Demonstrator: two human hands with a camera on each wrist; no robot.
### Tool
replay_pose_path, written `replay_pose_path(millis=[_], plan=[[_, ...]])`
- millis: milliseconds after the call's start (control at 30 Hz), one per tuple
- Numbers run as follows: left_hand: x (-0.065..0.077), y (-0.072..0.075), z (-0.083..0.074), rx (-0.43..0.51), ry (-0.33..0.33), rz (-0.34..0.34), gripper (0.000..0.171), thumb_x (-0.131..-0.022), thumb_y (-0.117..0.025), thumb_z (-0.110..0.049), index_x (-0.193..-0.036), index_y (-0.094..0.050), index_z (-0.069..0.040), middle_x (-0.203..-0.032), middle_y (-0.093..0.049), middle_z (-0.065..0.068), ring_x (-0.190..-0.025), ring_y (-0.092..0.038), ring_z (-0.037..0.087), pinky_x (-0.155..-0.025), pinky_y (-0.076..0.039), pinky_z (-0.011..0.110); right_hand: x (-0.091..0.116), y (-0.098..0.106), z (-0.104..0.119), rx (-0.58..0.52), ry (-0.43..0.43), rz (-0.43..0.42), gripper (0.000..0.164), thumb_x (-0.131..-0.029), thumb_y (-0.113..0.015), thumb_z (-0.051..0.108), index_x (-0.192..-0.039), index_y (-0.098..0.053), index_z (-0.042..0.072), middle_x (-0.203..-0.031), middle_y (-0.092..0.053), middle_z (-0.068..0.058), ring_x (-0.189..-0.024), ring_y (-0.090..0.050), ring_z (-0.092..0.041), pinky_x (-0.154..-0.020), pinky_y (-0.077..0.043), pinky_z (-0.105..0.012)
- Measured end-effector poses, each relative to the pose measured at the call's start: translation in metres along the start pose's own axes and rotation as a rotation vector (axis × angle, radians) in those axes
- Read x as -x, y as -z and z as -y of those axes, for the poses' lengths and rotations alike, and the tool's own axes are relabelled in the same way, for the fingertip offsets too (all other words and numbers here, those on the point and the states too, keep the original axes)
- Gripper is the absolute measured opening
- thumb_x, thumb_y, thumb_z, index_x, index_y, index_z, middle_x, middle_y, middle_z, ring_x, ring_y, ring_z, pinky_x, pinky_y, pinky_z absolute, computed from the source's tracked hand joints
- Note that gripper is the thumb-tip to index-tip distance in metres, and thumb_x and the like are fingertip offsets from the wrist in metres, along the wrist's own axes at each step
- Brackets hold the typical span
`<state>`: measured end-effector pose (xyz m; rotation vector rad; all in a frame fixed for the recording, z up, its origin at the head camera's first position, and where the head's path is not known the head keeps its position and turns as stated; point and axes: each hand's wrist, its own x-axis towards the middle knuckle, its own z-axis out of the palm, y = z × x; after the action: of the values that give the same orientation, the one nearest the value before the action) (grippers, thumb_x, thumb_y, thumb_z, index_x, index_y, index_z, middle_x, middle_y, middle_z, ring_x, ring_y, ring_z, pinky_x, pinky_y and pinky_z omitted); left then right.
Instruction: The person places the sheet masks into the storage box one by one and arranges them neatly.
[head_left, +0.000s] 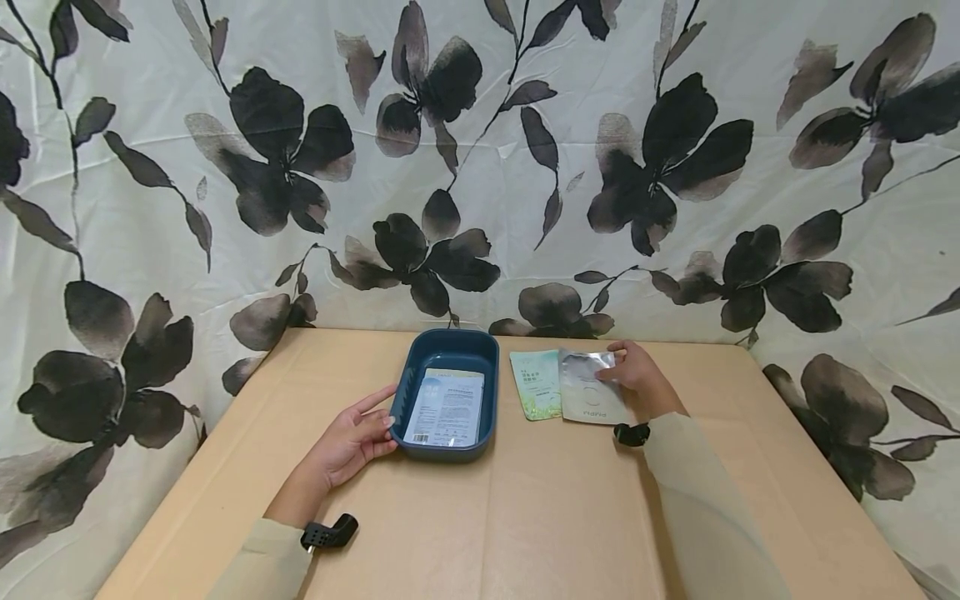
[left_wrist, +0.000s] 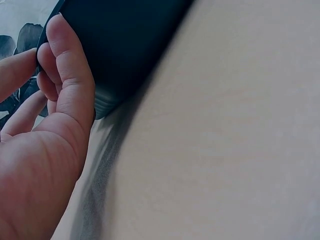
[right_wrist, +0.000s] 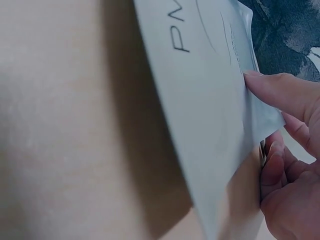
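A dark blue rectangular tray (head_left: 444, 454) stands on the table, with a pale printed packet (head_left: 446, 408) lying in it. At the tray's left side, my left hand (head_left: 356, 440) holds the rim, its thumb (left_wrist: 67, 55) along the edge. Right of the tray lies a green-and-white sheet mask packet (head_left: 537, 385). Beside it my right hand (head_left: 637, 375) pinches the upper right edge of a silver sheet mask packet (head_left: 592, 396). In the right wrist view this silver packet (right_wrist: 200, 115) is tilted, one edge raised off the table, and the thumb presses its printed face.
The light brown table (head_left: 480, 533) ends at a white curtain (head_left: 540, 208) with dark flowers behind it. A black band (head_left: 330, 532) is on the left wrist and another black band (head_left: 632, 434) on the right.
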<state>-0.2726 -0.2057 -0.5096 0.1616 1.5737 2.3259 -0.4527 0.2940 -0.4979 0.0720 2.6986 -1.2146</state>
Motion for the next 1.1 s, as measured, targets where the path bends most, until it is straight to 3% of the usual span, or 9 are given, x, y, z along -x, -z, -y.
replay_pose_path(millis=[233, 533, 700, 1100], plan=[[0.002, 0.002, -0.001, -0.004, 0.005, 0.003, 0.068, -0.105, -0.05, 0.001, -0.164, -0.019, -0.013, -0.105, -0.067, 0.004, -0.08, -0.071, 0.013, -0.079, -0.063, 0.029, 0.002, -0.002, -0.001, -0.001, 0.012, -0.011, 0.068, -0.085, -0.083, 0.011, -0.139, -0.044, -0.003, -0.122, -0.054, -0.022, -0.104, -0.053, -0.032, -0.081, -0.047, -0.033], [0.006, 0.003, -0.004, -0.007, 0.015, 0.01, 0.069, -0.104, -0.052, 0.0, -0.164, -0.02, -0.013, -0.108, -0.068, 0.005, -0.081, -0.071, 0.013, -0.079, -0.063, 0.029, 0.009, -0.006, 0.0, -0.031, 0.017, -0.022, 0.072, -0.084, -0.084, 0.011, -0.142, -0.043, -0.003, -0.119, -0.05, -0.02, -0.106, -0.049, -0.033, -0.085, -0.044, -0.034], [0.007, 0.002, -0.006, -0.015, 0.029, 0.009, 0.068, -0.104, -0.053, -0.002, -0.164, -0.022, -0.014, -0.112, -0.068, 0.006, -0.082, -0.071, 0.014, -0.08, -0.063, 0.03, 0.016, -0.005, -0.001, -0.016, 0.007, -0.018, 0.073, -0.086, -0.083, 0.015, -0.146, -0.043, 0.002, -0.124, -0.049, -0.02, -0.11, -0.048, -0.034, -0.089, -0.044, -0.038], [0.011, 0.006, -0.008, -0.018, 0.031, 0.03, 0.07, -0.104, -0.055, -0.001, -0.164, -0.021, -0.014, -0.11, -0.066, 0.006, -0.082, -0.071, 0.013, -0.08, -0.063, 0.029, 0.034, -0.003, -0.002, 0.0, 0.038, -0.013, 0.075, -0.087, -0.083, 0.016, -0.148, -0.043, 0.001, -0.113, -0.048, -0.017, -0.102, -0.047, -0.03, -0.077, -0.043, -0.032]])
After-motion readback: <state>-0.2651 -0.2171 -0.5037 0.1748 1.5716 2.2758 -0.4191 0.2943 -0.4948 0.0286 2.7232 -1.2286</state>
